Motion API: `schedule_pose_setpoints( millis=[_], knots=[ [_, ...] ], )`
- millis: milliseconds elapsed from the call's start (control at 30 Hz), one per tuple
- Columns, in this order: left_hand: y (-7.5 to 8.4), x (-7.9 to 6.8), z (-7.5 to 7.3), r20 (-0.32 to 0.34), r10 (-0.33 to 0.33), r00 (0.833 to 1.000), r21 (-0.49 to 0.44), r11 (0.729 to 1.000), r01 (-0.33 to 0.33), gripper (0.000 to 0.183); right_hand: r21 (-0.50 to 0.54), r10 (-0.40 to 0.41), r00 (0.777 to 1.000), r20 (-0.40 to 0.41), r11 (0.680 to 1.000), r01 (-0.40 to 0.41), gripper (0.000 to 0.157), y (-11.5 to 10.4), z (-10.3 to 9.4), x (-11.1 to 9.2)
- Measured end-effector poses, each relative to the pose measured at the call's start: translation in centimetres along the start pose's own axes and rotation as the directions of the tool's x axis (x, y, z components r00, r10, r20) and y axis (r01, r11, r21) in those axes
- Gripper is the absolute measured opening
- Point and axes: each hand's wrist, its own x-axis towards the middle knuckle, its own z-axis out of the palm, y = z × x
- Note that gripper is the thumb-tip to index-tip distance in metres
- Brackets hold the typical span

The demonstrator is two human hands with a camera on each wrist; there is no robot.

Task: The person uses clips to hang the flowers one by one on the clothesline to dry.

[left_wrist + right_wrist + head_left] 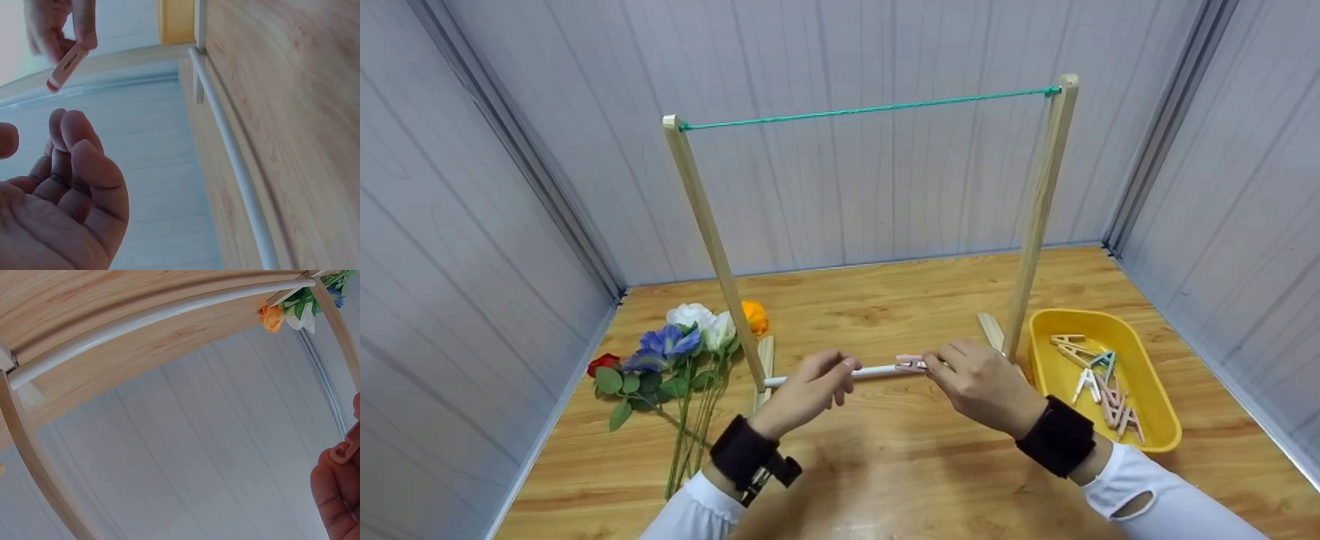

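Observation:
A pink clothespin (911,364) is pinched between the thumb and fingers of my right hand (979,384), its tip pointing left toward my other hand. My left hand (810,391) holds nothing; its fingers are loosely bent, and a gap separates them from the clothespin (67,68) in the left wrist view. Behind both hands runs the white rod (876,372) at the foot of a wooden frame (1039,217). At the right wrist view's edge, part of the clothespin (342,454) shows at the fingertips, the remainder cut off.
A green string (870,110) spans the frame's two posts at the top. On the right, a yellow basket (1162,397) contains several clothespins (1110,390). Artificial flowers lie on the left: blue (664,346), white (690,315), red (604,364) and orange (755,318). Panel walls (877,187) enclose the table.

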Motion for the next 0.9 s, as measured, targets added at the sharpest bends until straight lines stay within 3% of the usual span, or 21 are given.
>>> schedule_pose_setpoints(
  millis=[133, 267, 400, 500, 600, 733, 900],
  knots=[
    [0.0, -0.7, -1.8, -0.058, 0.019, 0.998, 0.005, 1.000, -0.019, 0.029, 0.050, 0.036, 0.999, 0.003, 0.998, -0.036, 0.037, 0.1, 0.0, -0.4],
    [-0.2, -1.6, -3.8, -0.123, 0.018, 0.992, 0.007, 1.000, -0.017, 0.024, 0.149, 0.090, 0.996, 0.030, 0.984, -0.093, 0.008, 0.1, -0.1, -0.8],
    [-0.8, -2.8, -5.7, -0.150, -0.002, 0.989, 0.001, 1.000, 0.002, 0.022, 0.217, 0.139, 0.988, 0.074, 0.964, -0.152, 0.024, 0.2, -0.3, -1.2],
    [-1.6, -3.7, -7.2, -0.149, -0.040, 0.988, 0.012, 0.999, 0.043, 0.021, 0.235, 0.152, 0.983, 0.102, 0.957, -0.172, 0.026, 0.3, -0.3, -1.7],
    [-2.6, -4.5, -9.0, -0.173, -0.088, 0.981, 0.081, 0.991, 0.103, 0.022, 0.237, 0.150, 0.981, 0.122, 0.955, -0.176, 0.026, 0.5, -0.4, -2.2],
    [-4.3, -5.1, -11.3, -0.235, -0.129, 0.964, 0.242, 0.952, 0.186, 0.022, 0.233, 0.163, 0.977, 0.135, 0.953, -0.191, 0.027, 0.6, -0.6, -2.8],
    [-6.5, -5.5, -12.6, -0.283, -0.231, 0.931, 0.386, 0.861, 0.331, 0.025, 0.235, 0.159, 0.978, 0.136, 0.954, -0.188, 0.023, 0.7, -0.9, -3.1]
  ],
)
